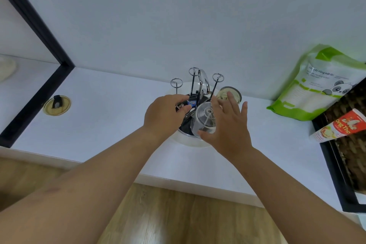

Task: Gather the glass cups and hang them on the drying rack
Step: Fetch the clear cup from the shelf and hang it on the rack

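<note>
The drying rack [195,85] is a round white base with a dark middle and thin metal prongs ending in loops. It stands on the white counter by the wall. A clear glass cup [205,120] sits upside down over a front prong, whose loop shows through the glass. My right hand [229,125] lies against the cup's right side, fingers spread and straight, thumb at its lower rim. My left hand [166,114] has its fingers curled around a low prong at the rack's left. A second glass cup [234,93] stands behind my right fingers, partly hidden.
A green and white refill bag [315,83] leans on the wall at the right. In front of it a black-framed wicker basket [344,156] holds a red and white tube [336,128]. A round yellowish lid [57,105] lies at the left near a black frame. Wooden floor lies below the counter edge.
</note>
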The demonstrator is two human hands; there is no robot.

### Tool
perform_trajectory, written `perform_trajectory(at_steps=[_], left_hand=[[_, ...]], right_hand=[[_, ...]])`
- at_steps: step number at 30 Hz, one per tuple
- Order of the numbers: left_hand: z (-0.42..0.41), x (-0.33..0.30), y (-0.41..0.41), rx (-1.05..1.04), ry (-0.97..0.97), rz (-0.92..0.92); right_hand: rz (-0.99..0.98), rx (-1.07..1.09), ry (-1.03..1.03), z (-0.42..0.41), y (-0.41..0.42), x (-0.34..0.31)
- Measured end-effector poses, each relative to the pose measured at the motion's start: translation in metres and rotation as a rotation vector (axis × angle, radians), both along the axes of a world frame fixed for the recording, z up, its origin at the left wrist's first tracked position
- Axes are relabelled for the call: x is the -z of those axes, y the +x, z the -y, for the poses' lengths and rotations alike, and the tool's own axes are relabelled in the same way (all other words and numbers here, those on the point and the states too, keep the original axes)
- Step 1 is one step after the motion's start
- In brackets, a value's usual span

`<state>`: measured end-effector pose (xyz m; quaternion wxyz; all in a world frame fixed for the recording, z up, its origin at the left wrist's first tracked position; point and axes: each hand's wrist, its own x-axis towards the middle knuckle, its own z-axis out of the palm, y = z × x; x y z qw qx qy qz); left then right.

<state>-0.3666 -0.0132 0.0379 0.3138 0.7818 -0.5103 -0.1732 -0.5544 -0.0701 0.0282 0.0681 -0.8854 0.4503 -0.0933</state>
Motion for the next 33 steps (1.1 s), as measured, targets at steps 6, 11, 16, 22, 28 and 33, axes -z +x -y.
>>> perform_trajectory(at_steps=[6,11,16,22,28,33], left_hand=[[-0.005,0.000,-0.004,0.082,-0.026,0.173],[-0.006,-0.002,-0.005,0.170,-0.095,0.338],[-0.007,-0.003,-0.008,0.253,-0.068,0.349],[-0.010,0.005,-0.004,0.276,0.031,0.227],[-0.012,0.010,-0.006,0.296,0.031,0.236],[-0.012,0.009,-0.003,0.311,0.043,0.232]], right_hand=[[0.006,-0.042,0.002,0.004,-0.008,-0.001],[0.072,-0.048,0.009,0.005,-0.017,0.001],[0.118,-0.030,0.002,0.004,-0.021,0.003],[0.099,-0.025,0.033,0.010,-0.026,0.004],[0.091,-0.031,0.069,0.011,-0.028,0.004],[0.071,-0.032,0.097,0.010,-0.027,-0.001]])
